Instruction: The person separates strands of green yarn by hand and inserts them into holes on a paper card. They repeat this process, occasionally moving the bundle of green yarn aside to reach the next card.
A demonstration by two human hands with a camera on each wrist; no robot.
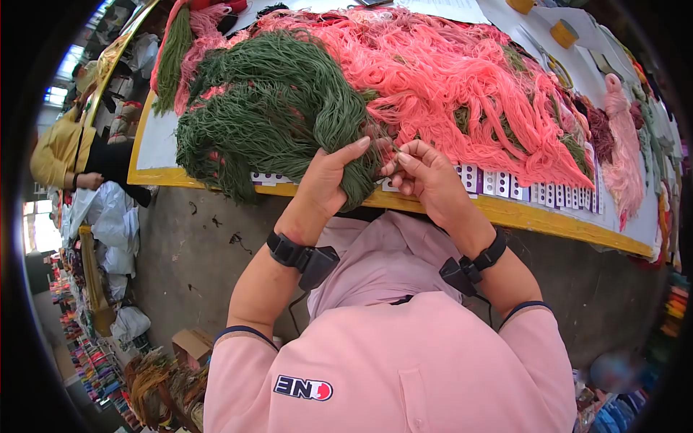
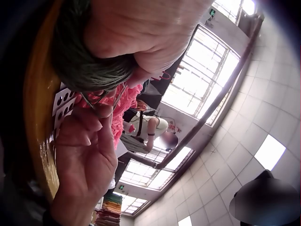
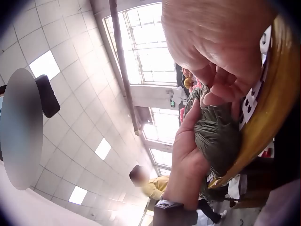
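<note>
A big heap of dark green yarn (image 1: pixel 274 108) lies on the table beside a larger heap of salmon-pink yarn (image 1: pixel 462 86). My left hand (image 1: pixel 333 173) grips a hanging bundle of the green yarn (image 2: pixel 89 66) at the table's yellow front edge (image 1: pixel 505 213). My right hand (image 1: pixel 422 173) is just to the right of it, its fingertips pinching a few green strands (image 1: pixel 390 153) pulled from that bundle. In the right wrist view the left hand (image 3: pixel 188 150) cups the green bundle (image 3: pixel 218 134). The left wrist view shows the right hand (image 2: pixel 84 146) below the bundle.
White cards with dark squares (image 1: pixel 520 189) line the table's front edge. More yarn in pink and maroon (image 1: pixel 621 137) lies at the right end, with tape rolls (image 1: pixel 563 32) at the back. A person in yellow (image 1: pixel 61 151) sits at far left; yarn stock (image 1: pixel 94 361) fills the floor.
</note>
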